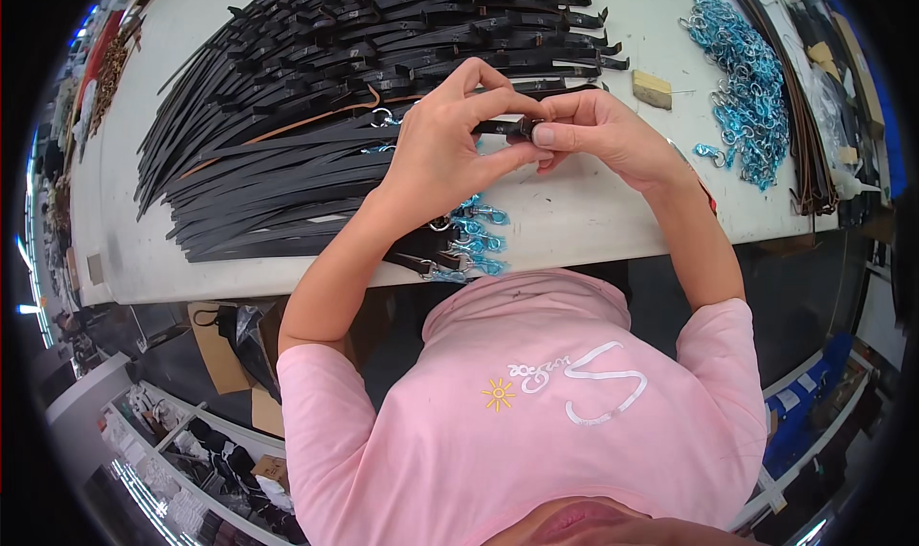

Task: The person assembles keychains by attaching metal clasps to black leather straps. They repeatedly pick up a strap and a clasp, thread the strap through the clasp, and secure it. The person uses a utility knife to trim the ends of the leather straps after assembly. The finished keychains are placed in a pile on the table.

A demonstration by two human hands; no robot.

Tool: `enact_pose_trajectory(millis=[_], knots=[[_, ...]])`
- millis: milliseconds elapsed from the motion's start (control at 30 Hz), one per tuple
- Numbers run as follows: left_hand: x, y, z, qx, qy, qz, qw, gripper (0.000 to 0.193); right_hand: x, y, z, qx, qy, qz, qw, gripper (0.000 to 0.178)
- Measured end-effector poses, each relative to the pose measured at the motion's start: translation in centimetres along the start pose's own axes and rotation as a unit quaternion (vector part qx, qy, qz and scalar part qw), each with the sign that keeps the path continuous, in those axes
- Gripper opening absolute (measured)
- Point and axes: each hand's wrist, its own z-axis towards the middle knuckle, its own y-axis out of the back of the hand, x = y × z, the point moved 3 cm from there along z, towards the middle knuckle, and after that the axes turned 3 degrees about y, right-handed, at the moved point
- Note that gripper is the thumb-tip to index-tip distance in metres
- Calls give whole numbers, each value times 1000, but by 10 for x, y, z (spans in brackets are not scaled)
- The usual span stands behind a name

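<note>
Over the table, a narrow black strap [494, 127] is held between my two hands. My left hand [442, 134] curls round it from the left, with thumb and forefinger reaching to the strap's end. My right hand [608, 136] pinches that thick, looped end between thumb and fingers. Just below and left of my hands lie several black straps [287, 184], some with metal clasps in blue wrap [481, 240] at their right ends. Beyond my hands, a large heap of black straps [402, 39] fans out to the left. My fingers partly hide the held end.
A yellowish block [652, 90] lies right of my hands on the white table [584, 216]. Farther right is a heap of blue-wrapped metal clasps [742, 87], beside long dark brown straps [814, 187] at the table's edge. An open cardboard box [218, 355] stands below the table's near edge.
</note>
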Motion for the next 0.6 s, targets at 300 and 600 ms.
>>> enact_pose_trajectory(millis=[300,600], knots=[[-8,7,0,1,45,-18,999,43,-6,7,3,-42,36,-50,997,28],[13,11,-3,24,44,-12,999,21,0,7,-1,-63,12,-60,996,25]])
